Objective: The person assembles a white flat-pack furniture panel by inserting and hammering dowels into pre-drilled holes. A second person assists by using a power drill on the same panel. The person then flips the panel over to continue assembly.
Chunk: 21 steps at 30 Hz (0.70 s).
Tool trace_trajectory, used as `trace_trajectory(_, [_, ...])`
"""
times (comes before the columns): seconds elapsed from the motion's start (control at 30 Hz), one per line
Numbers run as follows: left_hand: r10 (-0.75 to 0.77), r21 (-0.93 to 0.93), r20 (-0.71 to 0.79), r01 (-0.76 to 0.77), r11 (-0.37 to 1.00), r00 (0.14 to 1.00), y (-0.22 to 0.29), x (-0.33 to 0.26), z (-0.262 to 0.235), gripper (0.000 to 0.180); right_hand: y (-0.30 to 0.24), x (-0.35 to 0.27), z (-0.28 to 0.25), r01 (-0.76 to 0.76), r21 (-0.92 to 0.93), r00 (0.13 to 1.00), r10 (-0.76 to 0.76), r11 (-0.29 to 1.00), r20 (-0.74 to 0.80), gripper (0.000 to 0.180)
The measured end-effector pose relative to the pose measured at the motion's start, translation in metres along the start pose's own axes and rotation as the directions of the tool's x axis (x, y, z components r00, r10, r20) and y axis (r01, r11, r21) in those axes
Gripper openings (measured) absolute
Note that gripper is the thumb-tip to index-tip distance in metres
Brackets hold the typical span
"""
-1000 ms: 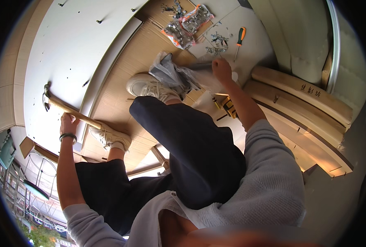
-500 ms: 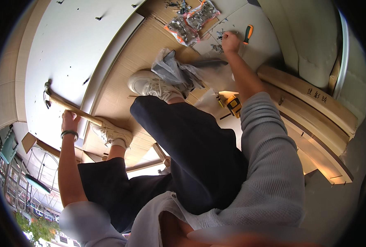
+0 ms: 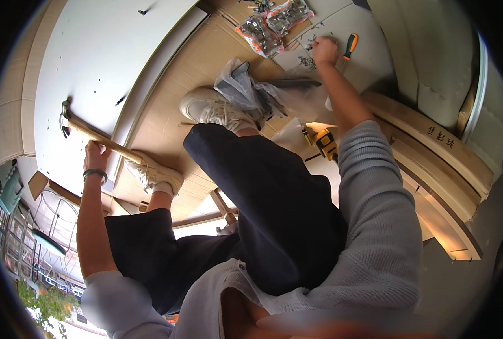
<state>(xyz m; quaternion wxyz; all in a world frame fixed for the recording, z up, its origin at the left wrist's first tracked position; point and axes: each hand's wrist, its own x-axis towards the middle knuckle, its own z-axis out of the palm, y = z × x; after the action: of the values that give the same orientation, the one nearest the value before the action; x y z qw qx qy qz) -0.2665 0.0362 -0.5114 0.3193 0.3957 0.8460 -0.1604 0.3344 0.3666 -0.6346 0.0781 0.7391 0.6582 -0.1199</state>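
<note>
My left hand (image 3: 95,156) is closed round the wooden handle of a claw hammer (image 3: 105,140), whose dark head rests over the white panel (image 3: 102,62). The handle's end reaches my shoe (image 3: 155,174). Far off on the right, my right hand (image 3: 324,52) is at a scatter of small metal screws (image 3: 307,62) on the tiled floor, its fingertips drawn together. Whatever is between them is too small to make out. Just right of that hand lies a screwdriver (image 3: 350,46) with a green and orange handle.
Two clear bags of metal fittings (image 3: 261,35) lie on cardboard (image 3: 167,107) near the screws. Crumpled plastic wrap (image 3: 237,85) is beside my other shoe (image 3: 212,110). A yellow and black tool (image 3: 324,142) and long brown boards (image 3: 426,152) lie to the right. Short dark pegs stand on the panel.
The view has shifted slightly, so most things appear farther right. My right hand stays by the screws, its fingertips now showing more. The left hand and hammer have hardly moved.
</note>
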Motion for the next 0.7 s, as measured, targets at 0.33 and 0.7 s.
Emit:
trace_trajectory(0.33, [0.036,-0.029,0.0,-0.036,0.999,0.999,-0.017,0.009,0.01,0.035,0.033,-0.005,-0.008,-0.195,0.57,0.981,0.153,0.798,0.12,0.016])
trace_trajectory(0.7, [0.063,-0.167,-0.008,-0.063,0.984,0.998,-0.007,0.003,0.005,0.028,0.108,-0.065,-0.003,-0.469,0.806,0.783,0.254,-0.361,0.568,0.008])
